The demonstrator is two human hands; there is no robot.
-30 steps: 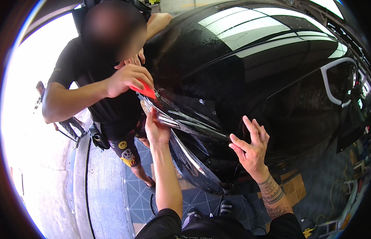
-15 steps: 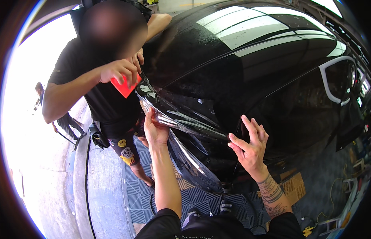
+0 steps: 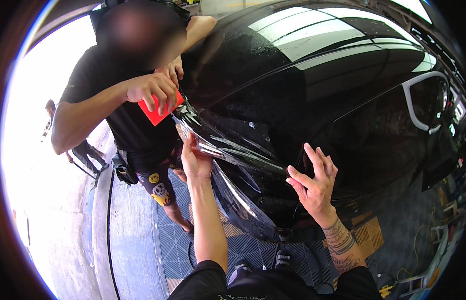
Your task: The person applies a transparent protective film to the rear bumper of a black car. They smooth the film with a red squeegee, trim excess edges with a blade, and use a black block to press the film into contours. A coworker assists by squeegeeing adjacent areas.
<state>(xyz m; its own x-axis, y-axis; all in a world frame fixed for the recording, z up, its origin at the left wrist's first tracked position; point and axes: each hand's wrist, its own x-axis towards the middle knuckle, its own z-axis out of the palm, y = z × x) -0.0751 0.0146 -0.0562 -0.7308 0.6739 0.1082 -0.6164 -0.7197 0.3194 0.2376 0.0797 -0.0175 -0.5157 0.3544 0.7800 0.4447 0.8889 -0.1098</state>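
A glossy black car [image 3: 313,95] fills the upper right. A clear protective film [image 3: 228,150] lies over its front corner, wrinkled and partly lifted. My left hand [image 3: 195,160] pinches the film's lifted edge near the corner. My right hand [image 3: 313,182] rests flat against the film on the panel, fingers spread. Across from me a person in a black shirt [image 3: 123,100] holds a red squeegee card [image 3: 160,107] in one hand just above the film's corner.
Dark grid floor tiles [image 3: 253,250] with a few orange ones lie under the car. A pale concrete strip [image 3: 128,235] runs at left beside bright daylight. Yellow cable and gear [image 3: 418,270] sit at lower right. My shoes [image 3: 283,257] stand near the bumper.
The other person's hand with the red card has lifted off the film and drawn back toward their chest. My hands have stayed almost where they were.
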